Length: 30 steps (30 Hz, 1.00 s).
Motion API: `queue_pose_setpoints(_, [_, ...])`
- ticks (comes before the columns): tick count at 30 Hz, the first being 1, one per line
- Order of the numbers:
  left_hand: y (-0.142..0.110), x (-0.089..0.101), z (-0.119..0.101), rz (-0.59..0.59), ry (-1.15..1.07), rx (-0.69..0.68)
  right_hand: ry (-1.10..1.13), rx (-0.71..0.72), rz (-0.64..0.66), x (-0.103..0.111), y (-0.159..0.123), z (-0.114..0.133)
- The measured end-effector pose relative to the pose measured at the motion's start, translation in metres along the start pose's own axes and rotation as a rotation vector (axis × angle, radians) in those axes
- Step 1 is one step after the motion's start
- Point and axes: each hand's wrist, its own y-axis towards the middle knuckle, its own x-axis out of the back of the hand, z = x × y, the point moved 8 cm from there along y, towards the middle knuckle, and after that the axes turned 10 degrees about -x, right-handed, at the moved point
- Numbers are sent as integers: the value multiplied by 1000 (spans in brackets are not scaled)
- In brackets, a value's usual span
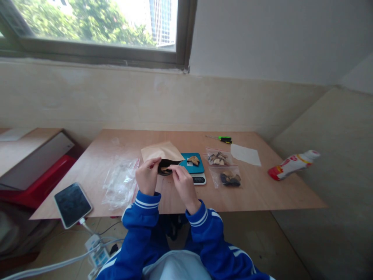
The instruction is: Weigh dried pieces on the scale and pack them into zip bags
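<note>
A brown paper bag (162, 150) with a dark inside lies with its mouth toward me. My left hand (146, 177) is closed in a pinch on the left edge of the mouth. At the right side of the mouth my right hand (184, 184) is closed, its fingertips beside a light brown dried slice (164, 169). I cannot tell whether those fingers grip the slice or the bag's rim. Just right of the bag, a kitchen scale (199, 168) with a blue top carries another dried slice (193, 160). Its dark display shows no number that I can read.
Two clear zip bags of dried pieces, one pale (218, 158) and one dark (230, 179), lie right of the scale. Behind are screwdrivers (224, 139) and white paper (246, 154). A bottle (293, 165) stands right. Empty plastic bags (121, 182) and a plugged-in tablet (73, 204) lie left.
</note>
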Motion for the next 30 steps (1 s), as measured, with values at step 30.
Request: queue_pose_setpoints(30, [-10,-9,3,20,-39,39,-277,60,376,-55,11,-9])
